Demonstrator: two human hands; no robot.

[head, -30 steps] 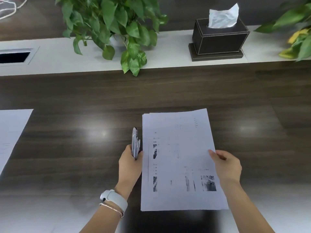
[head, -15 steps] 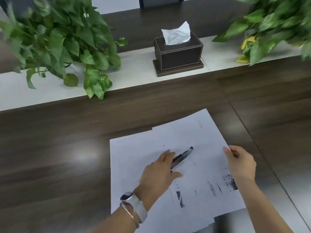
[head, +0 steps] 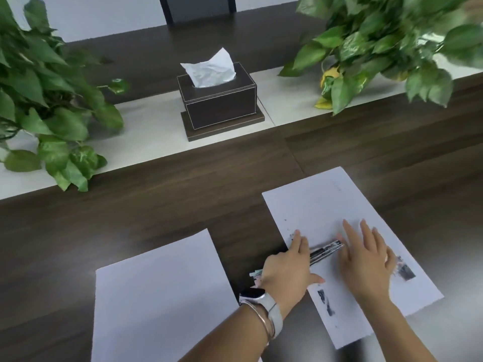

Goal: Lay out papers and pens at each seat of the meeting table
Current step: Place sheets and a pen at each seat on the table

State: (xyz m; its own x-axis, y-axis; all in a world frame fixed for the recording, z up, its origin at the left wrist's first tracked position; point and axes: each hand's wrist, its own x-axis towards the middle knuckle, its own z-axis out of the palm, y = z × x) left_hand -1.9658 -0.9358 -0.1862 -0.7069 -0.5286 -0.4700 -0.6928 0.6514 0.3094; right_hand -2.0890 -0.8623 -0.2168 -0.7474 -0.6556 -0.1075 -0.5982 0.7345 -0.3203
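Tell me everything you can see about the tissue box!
The tissue box is dark brown and looks like leather, with pale stitching along its edges. It stands upright on a wider matching base on the white strip down the table's middle. A crumpled white tissue sticks up from its top opening. Neither hand touches it.

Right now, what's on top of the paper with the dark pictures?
Both hands and a bundle of pens lie on the printed paper. The left hand covers the pens' near ends; the right hand hides some print.
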